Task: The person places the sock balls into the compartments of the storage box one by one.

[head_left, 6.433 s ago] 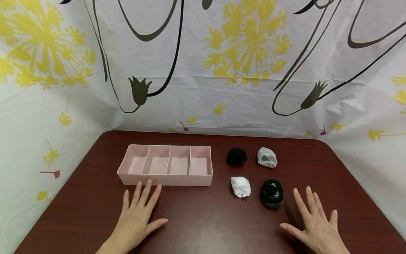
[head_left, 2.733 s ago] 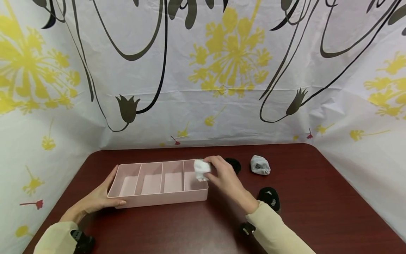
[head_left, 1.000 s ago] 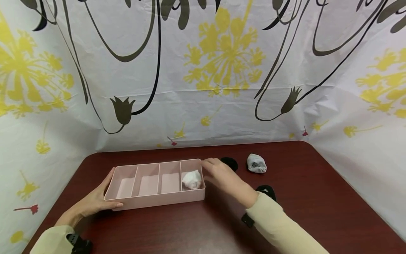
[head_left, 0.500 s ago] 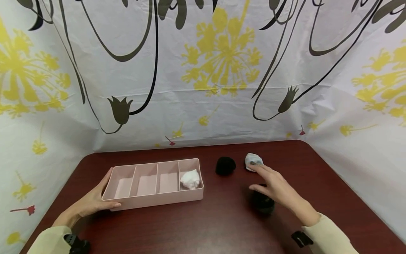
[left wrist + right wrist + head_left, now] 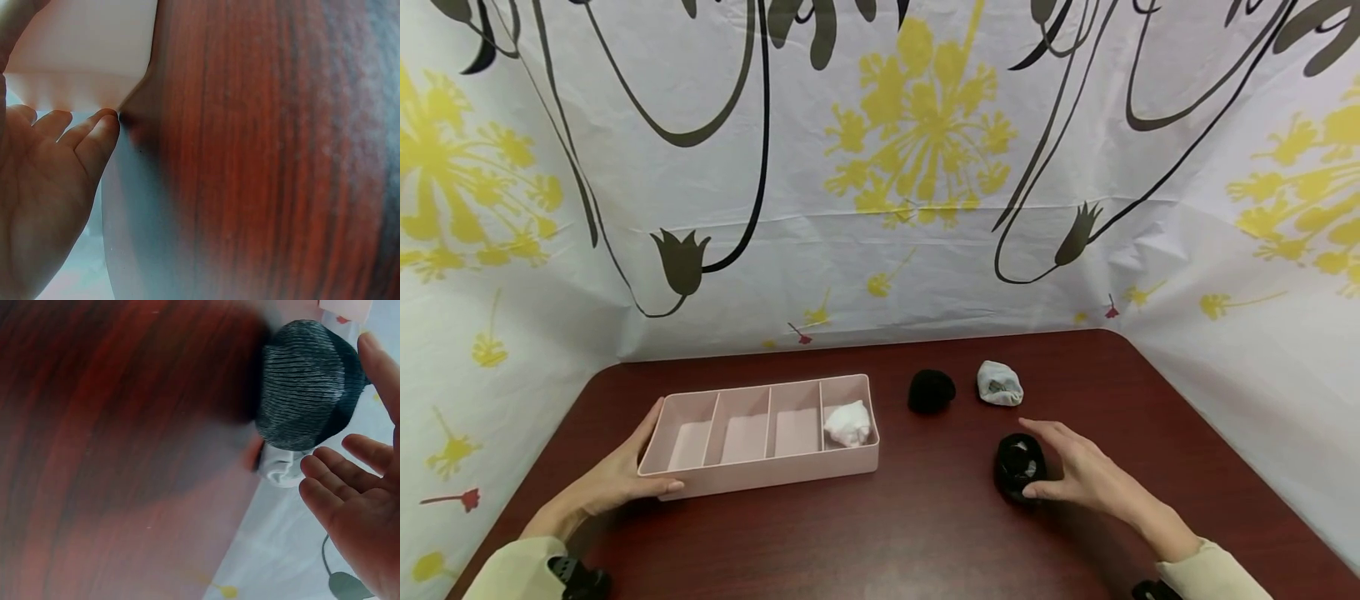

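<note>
My left hand (image 5: pixel 617 473) holds the left end of a pink divided box (image 5: pixel 767 469), thumb on the front wall and fingers along the end. In the left wrist view, the fingertips (image 5: pixel 106 122) meet the box's lower edge. A white rolled-up sock (image 5: pixel 848 423) lies in the box's rightmost compartment. My right hand (image 5: pixel 1093 475) is spread around the right side of a black rolled-up sock (image 5: pixel 1019 467), its thumb overlapping the near side. The right wrist view shows this sock's grey ribbed side (image 5: pixel 300 387), with the fingers parted and a gap before them.
A fuzzy black rolled-up sock (image 5: pixel 932 391) and a light grey one (image 5: pixel 999 383) lie on the dark red-brown table (image 5: pixel 880 542) right of the box. Behind the table hangs a white sheet (image 5: pixel 850 283) with printed flowers.
From beside the box, the white sock went into the rightmost compartment by my right hand, which let go and moved right to the nearest black sock. My left hand took hold of the box.
</note>
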A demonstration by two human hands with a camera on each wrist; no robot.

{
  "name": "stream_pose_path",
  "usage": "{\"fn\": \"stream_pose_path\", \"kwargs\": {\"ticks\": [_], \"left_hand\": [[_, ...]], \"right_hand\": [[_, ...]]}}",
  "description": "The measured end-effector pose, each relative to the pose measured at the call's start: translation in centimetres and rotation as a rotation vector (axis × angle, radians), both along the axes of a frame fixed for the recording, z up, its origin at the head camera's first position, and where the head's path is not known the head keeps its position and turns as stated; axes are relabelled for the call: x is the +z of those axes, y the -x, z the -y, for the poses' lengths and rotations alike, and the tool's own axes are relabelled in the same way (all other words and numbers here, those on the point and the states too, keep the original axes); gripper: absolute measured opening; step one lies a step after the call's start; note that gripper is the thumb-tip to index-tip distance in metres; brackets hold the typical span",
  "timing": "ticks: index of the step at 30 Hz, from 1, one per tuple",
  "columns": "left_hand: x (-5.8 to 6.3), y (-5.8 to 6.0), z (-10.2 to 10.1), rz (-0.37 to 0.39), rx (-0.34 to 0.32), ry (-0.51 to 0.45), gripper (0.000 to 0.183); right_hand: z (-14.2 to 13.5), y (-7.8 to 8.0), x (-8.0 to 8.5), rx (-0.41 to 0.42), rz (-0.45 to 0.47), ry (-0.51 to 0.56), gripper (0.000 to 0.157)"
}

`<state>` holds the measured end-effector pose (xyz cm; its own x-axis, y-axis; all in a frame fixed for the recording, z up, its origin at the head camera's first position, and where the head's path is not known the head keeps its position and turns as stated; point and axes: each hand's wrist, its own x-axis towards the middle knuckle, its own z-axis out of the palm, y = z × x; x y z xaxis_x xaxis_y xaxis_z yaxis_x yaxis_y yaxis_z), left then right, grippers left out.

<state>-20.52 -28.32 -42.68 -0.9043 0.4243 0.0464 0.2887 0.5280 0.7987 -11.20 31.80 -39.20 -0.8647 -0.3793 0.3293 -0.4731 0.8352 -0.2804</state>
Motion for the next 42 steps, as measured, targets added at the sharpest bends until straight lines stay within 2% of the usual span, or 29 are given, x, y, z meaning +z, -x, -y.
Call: {"fn": "stream_pose_path", "kwargs": {"ticks": [6,11,16,24,29,36,42], "left_hand": [[-0.2,0.0,0.1,-0.007,0.005,-0.004,0.118],[-0.2,0.0,0.0,-0.005,0.002,-0.015,0.118],[-0.2,0.0,0.0,-0.01,0.004,-0.015,0.118],[-0.4,-0.1,0.1,-0.019,0.0,-0.028,0.118],[-0.4,0.0,0.1,-0.01,0.0,-0.031,0.118],[-0.4,-0.1,0.0,-0.019,-0.004,-0.036,0.118],[-0.4,-0.1,0.1,-0.02,-0.003,-0.03,0.117]], "right_hand": [[-0.5,0.0,-0.9,0.018,0.027,-0.001,0.088],[-0.8,0.2,-1.6,0.036,0.016,-0.01,0.091],[-0.8,0.4,-1.9,0.041,-0.012,-0.022,0.09],[-0.6,0.4,-2.0,0.007,-0.003,-0.008,0.084],[-0.3,0.4,-2.2,-0.008,-0.038,0.004,0.081],[1.4,1.1,-1.5,-0.017,-0.059,0.051,0.08],[4.2,2.4,-0.5,0.012,-0.054,0.11,0.083]]}}
